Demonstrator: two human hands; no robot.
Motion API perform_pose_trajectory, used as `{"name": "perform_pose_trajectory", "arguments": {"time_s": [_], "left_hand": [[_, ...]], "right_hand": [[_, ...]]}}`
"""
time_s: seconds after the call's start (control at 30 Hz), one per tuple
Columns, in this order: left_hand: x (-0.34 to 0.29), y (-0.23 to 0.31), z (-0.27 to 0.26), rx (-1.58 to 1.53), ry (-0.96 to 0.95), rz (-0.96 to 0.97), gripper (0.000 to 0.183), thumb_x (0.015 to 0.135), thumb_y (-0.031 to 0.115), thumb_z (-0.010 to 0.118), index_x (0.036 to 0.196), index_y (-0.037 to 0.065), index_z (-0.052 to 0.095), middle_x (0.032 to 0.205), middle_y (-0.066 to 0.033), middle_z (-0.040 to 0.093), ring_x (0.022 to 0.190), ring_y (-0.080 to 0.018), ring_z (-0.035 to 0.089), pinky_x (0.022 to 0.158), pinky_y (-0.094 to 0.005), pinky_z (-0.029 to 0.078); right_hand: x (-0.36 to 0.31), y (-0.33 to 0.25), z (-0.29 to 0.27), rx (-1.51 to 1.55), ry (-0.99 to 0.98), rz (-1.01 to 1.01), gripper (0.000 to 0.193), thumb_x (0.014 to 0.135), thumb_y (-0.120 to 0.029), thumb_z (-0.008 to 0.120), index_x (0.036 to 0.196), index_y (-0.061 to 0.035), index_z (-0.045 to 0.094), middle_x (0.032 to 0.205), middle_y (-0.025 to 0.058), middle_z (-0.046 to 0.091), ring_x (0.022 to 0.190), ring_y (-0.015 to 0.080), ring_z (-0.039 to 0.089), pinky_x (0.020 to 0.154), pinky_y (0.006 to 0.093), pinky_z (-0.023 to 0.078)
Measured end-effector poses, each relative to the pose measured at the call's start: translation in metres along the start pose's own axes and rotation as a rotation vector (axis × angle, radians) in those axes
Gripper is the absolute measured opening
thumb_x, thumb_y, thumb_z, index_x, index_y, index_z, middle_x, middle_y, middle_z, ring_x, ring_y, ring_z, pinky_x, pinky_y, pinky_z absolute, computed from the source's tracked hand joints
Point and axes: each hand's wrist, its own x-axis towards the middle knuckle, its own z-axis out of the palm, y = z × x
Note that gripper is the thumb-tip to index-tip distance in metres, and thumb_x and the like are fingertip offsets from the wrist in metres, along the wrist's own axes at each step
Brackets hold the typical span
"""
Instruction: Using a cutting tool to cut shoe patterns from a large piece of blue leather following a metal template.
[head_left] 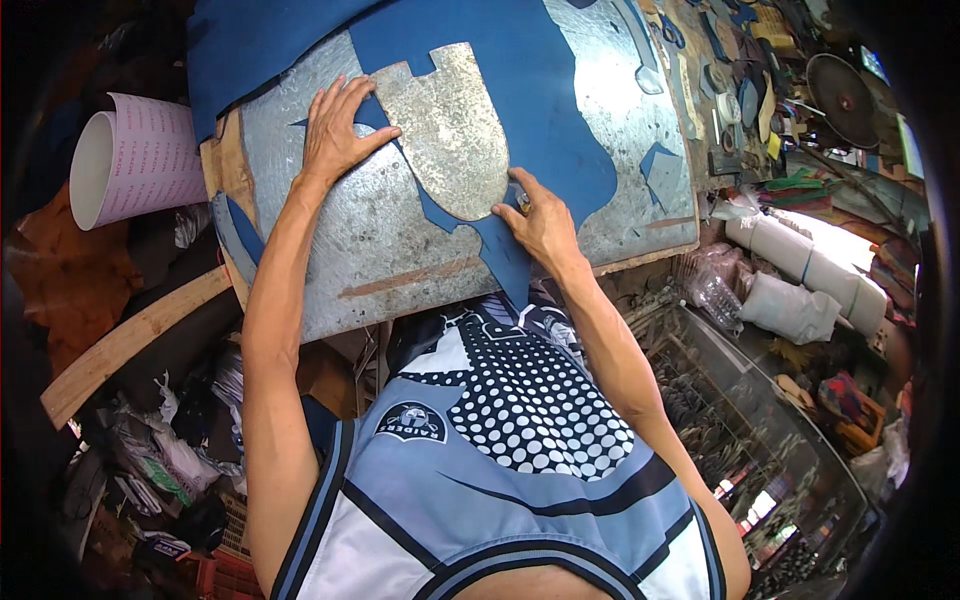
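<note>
A worn, speckled flat template (445, 130), notched at its far end and rounded at its near end, lies on a blue leather-like sheet (560, 110). My left hand (340, 130) is open, with its fingers spread and its thumb and fingertips at the template's left edge. My right hand (540, 218) is closed at the template's rounded lower right edge. Something small shows between its fingers, too covered to make out. From beside that hand, a narrow pointed strip of the blue sheet hangs over the table's near edge.
The sheet lies on a scuffed metal-topped table (390, 270). A grey-blue offcut (662, 175) rests at its right. Left of the table stands a rolled pink-white sheet (150, 160). Blue-handled scissors (672, 32) and several tools crowd the far right bench. Wrapped white rolls (800, 265) lie at the right.
</note>
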Motion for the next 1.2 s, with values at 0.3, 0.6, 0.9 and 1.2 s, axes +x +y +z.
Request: {"name": "perform_pose_trajectory", "arguments": {"time_s": [0.3,0.6,0.9,1.2], "left_hand": [[0.002,0.012,-0.007,-0.016,-0.045,-0.027,0.080,0.071,0.059,0.080,0.131,0.010,0.058,0.143,-0.0094,0.054,0.144,-0.0311,0.036,0.120,-0.0519,0.021],[0.001,0.015,-0.012,-0.025,-0.093,-0.070,0.082,0.066,0.063,0.081,0.125,0.008,0.065,0.144,-0.0091,0.052,0.144,-0.0293,0.035,0.122,-0.0498,0.019],[0.000,0.017,-0.014,0.010,-0.127,-0.024,0.077,0.070,0.057,0.080,0.126,0.009,0.061,0.150,-0.0101,0.046,0.145,-0.0317,0.033,0.121,-0.0520,0.020],[-0.001,0.024,-0.024,0.095,-0.220,-0.015,0.089,0.068,0.057,0.082,0.139,0.011,0.053,0.155,-0.0111,0.038,0.149,-0.0316,0.025,0.123,-0.0509,0.016]], "right_hand": [[-0.003,0.009,0.003,-0.052,0.011,-0.029,0.061,0.085,-0.027,0.076,0.138,-0.0092,0.052,0.105,0.0227,0.068,0.089,0.0380,0.067,0.078,0.0449,0.053],[0.003,0.010,-0.005,0.037,-0.072,-0.025,0.060,0.083,-0.020,0.078,0.135,0.0014,0.054,0.120,0.0293,0.064,0.112,0.0425,0.063,0.093,0.0427,0.051],[0.005,0.018,-0.008,0.024,-0.118,-0.091,0.064,0.085,-0.022,0.076,0.138,0.0012,0.048,0.116,0.0301,0.064,0.103,0.0442,0.065,0.086,0.0457,0.053],[0.011,0.028,-0.010,0.104,-0.206,-0.109,0.064,0.090,-0.022,0.068,0.144,-0.0017,0.040,0.111,0.0308,0.065,0.093,0.0473,0.066,0.078,0.0518,0.055]]}}
